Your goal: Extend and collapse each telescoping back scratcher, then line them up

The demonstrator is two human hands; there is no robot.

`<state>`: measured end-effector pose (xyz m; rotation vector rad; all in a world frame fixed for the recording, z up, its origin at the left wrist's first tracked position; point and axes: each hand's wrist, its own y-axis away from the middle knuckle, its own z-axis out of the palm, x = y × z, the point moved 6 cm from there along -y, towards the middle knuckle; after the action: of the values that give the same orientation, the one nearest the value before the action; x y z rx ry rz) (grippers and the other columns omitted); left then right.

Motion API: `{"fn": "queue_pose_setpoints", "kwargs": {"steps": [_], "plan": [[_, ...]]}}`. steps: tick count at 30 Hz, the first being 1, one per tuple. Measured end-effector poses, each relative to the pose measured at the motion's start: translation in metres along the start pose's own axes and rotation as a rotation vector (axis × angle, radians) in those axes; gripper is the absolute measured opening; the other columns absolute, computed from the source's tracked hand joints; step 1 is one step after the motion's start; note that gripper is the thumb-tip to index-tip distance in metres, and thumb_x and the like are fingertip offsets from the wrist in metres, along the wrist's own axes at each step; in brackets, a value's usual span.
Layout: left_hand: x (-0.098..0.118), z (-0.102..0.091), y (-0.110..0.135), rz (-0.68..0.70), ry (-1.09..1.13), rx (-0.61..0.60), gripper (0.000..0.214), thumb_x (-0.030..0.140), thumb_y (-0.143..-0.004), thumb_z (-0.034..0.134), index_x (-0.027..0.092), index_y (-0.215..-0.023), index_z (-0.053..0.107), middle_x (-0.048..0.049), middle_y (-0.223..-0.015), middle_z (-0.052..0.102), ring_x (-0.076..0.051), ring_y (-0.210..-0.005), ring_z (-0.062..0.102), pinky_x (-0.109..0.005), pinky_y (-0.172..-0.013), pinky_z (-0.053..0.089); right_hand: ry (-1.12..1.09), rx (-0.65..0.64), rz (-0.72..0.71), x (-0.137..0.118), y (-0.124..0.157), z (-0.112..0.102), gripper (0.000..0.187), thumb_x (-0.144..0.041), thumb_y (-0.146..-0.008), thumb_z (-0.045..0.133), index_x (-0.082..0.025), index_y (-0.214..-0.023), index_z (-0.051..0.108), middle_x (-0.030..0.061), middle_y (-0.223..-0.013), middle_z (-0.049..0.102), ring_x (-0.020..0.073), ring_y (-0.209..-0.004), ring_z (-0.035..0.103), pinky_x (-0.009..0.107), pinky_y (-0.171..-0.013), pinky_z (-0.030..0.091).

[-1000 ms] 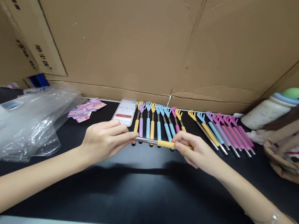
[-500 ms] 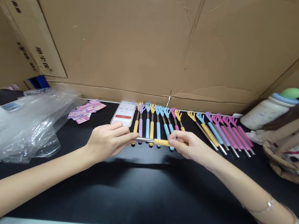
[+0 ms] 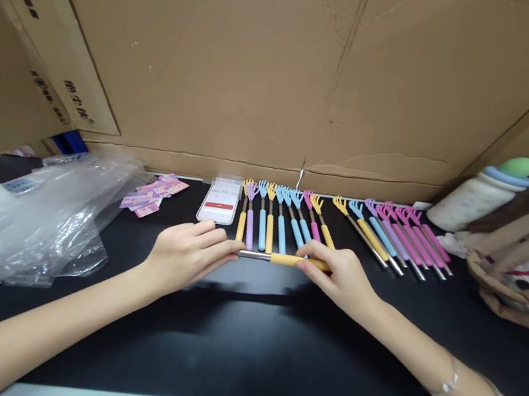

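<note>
Level above the black table, a back scratcher (image 3: 279, 259) with a yellow grip and a metal shaft spans my two hands. My left hand (image 3: 192, 250) is closed on the metal end, and its fingers hide whatever head is there. The yellow grip lies pinched between the thumb and fingers of my right hand (image 3: 333, 270). Just behind them is a row of back scratchers (image 3: 280, 231) in yellow, purple, blue and pink, claws pointing away from me. Further right, a second group of back scratchers (image 3: 407, 239) lies slanted, metal ends toward me.
A phone (image 3: 220, 203) showing a timer lies left of the row, beside scattered pink-purple cards (image 3: 150, 196). Clear plastic bags (image 3: 52, 223) cover the table's left side. At right stand a white bottle (image 3: 472, 199) and a beige bag (image 3: 489, 276). Cardboard (image 3: 215, 68) walls the back.
Both hands have come slightly lower and nearer with the back scratcher. More of its yellow grip end shows past my right fingers.
</note>
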<state>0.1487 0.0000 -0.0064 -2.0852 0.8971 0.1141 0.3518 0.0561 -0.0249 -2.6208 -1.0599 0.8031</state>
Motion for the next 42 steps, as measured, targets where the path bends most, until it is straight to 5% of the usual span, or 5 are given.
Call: {"fn": "queue_pose_setpoints", "kwargs": {"steps": [13,22,33,42], "plan": [[-0.002,0.01,0.007,-0.061,0.146,-0.095,0.022,0.032,-0.094,0.046,0.023,-0.092,0.066,0.0036,-0.066,0.066,-0.01,-0.061,0.057,-0.021,-0.053,0.035,0.056,0.055,-0.11,-0.002,0.003,0.0,0.031,-0.048,-0.087,0.051,-0.019,-0.082,0.061,-0.0036,-0.059,0.059,0.0062,-0.046,0.049,0.018,-0.049,0.035],[0.002,0.005,0.002,0.011,0.05,-0.06,0.021,0.03,-0.093,0.047,0.022,-0.087,0.066,0.0047,-0.057,0.059,-0.009,-0.052,0.052,-0.024,-0.056,0.035,0.191,0.066,-0.179,-0.008,0.006,-0.002,0.029,-0.047,-0.088,0.05,-0.021,-0.085,0.062,-0.004,-0.058,0.061,0.0071,-0.045,0.052,0.019,-0.05,0.036],[0.008,0.003,0.002,0.062,0.043,-0.063,0.017,0.029,-0.092,0.05,0.022,-0.089,0.065,0.0048,-0.056,0.057,-0.01,-0.055,0.051,-0.025,-0.056,0.033,0.253,-0.113,-0.148,-0.011,0.007,0.009,0.023,-0.039,-0.091,0.046,-0.022,-0.095,0.062,0.0,-0.072,0.069,0.01,-0.058,0.062,0.019,-0.054,0.037],[0.003,0.01,0.006,0.013,0.057,-0.13,0.016,0.031,-0.09,0.051,0.023,-0.095,0.064,0.0039,-0.062,0.06,-0.012,-0.059,0.055,-0.027,-0.058,0.034,0.265,-0.104,-0.112,-0.011,0.006,0.011,0.022,-0.039,-0.091,0.047,-0.022,-0.093,0.061,-0.0009,-0.07,0.068,0.0101,-0.059,0.062,0.019,-0.054,0.036]]}}
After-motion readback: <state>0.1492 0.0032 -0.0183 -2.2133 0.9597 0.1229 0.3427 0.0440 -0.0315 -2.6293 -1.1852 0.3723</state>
